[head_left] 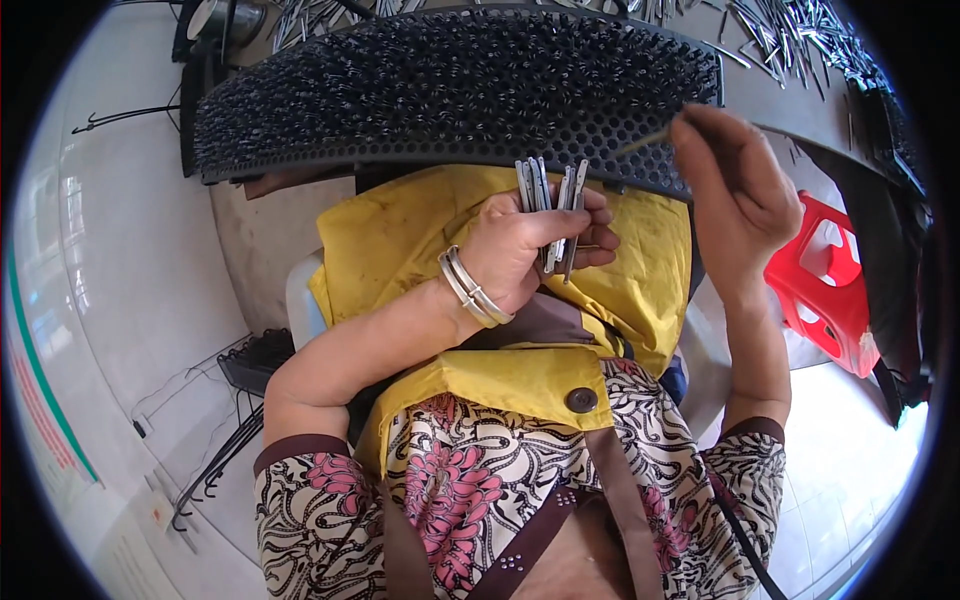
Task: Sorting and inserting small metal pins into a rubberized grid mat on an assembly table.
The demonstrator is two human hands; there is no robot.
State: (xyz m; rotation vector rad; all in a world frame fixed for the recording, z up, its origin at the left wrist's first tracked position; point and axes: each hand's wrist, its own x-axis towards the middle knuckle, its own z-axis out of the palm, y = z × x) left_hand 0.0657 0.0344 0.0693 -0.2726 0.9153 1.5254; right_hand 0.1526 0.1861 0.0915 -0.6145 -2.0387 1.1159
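Observation:
My left hand (530,235) is closed around a small bunch of slim metal pieces (535,185), flat silvery strips with a small hole at the end. They stick out above and below my fingers, over my lap. My right hand (740,180) is raised to the right, thumb and forefinger pinched on one slim metal piece (642,143), blurred, that points left toward the rack. In front of both hands lies a wide black perforated rack (640,165). Upright metal pieces (430,80) crowd most of its round holes. Bare holes show at its near right part.
Loose metal pieces (790,40) are scattered on the table (770,105) behind the rack. A yellow apron (400,220) covers my lap. A red plastic stool (825,280) stands at the right. Black wire hooks (215,460) are at the lower left, and a metal cup (215,22) at the far left.

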